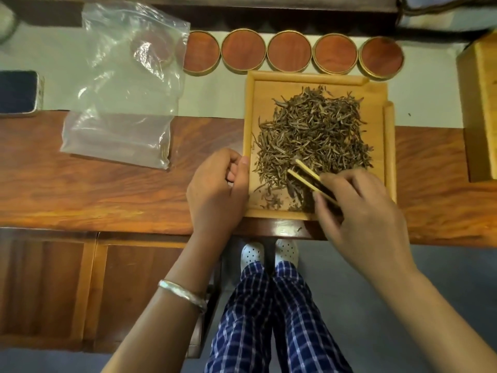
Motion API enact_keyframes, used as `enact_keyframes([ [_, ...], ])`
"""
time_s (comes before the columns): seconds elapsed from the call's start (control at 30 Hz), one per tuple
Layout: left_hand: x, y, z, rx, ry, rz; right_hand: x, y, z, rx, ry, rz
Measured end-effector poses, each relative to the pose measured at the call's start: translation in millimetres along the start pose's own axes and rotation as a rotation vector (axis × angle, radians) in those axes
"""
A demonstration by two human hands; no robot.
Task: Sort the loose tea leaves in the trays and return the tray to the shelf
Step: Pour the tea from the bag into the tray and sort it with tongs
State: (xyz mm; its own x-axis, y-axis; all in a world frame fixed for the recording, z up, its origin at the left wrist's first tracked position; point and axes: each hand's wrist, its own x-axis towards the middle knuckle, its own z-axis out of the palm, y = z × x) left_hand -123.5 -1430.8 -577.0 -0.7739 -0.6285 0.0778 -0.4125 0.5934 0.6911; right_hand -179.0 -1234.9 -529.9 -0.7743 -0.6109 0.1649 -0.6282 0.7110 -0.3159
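Head view, looking down. A shallow, pale wooden rectangular tray (320, 146) is lying on the reddish-brown wooden surface (107, 189), close to its near edge, and is holding a loose heap of dark brown, needle-shaped tea leaves (312, 130) spread over most of its floor. The right hand (360, 208) is reaching in over the tray's near right corner with its fingers curled and closed around a pair of light bamboo tweezers (309, 176), whose two tips are standing slightly apart and are touching the near edge of the leaf heap. The left hand (217, 189) is resting at the tray's left rim, its fingers loosely curled inward and its thumb lying against the rim; whether anything is pinched inside the curl cannot be told. A silver bangle (183, 294) is circling the left wrist. Beyond the tray's far edge, a row of round reddish-brown wooden lids with gold rims (290, 51) is lining the surface, and a crumpled clear plastic bag (126, 87) is lying well to the left of the tray.
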Motion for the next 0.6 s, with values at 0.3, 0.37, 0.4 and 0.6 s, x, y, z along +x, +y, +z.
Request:
enact_keyframes([
  [0.3, -0.7, 2.8, -2.0, -0.021, 0.004, -0.007, -6.6, -26.8, 9.7, 0.039, 0.0, 0.003],
  [0.37, -1.0, 2.0, -2.0, -0.021, 0.005, -0.015, 1.4, -27.0, 8.7, 0.035, 0.035, 0.046],
  [0.4, -1.1, 1.6, -1.7, -0.022, 0.003, -0.02, 5.9, -27.8, 8.7, 0.025, 0.037, 0.061],
  [0.6, -1.7, 3.2, -1.6, -0.029, 0.013, -0.014, 10.4, -39.1, 11.3, -0.003, -0.093, -0.019],
])
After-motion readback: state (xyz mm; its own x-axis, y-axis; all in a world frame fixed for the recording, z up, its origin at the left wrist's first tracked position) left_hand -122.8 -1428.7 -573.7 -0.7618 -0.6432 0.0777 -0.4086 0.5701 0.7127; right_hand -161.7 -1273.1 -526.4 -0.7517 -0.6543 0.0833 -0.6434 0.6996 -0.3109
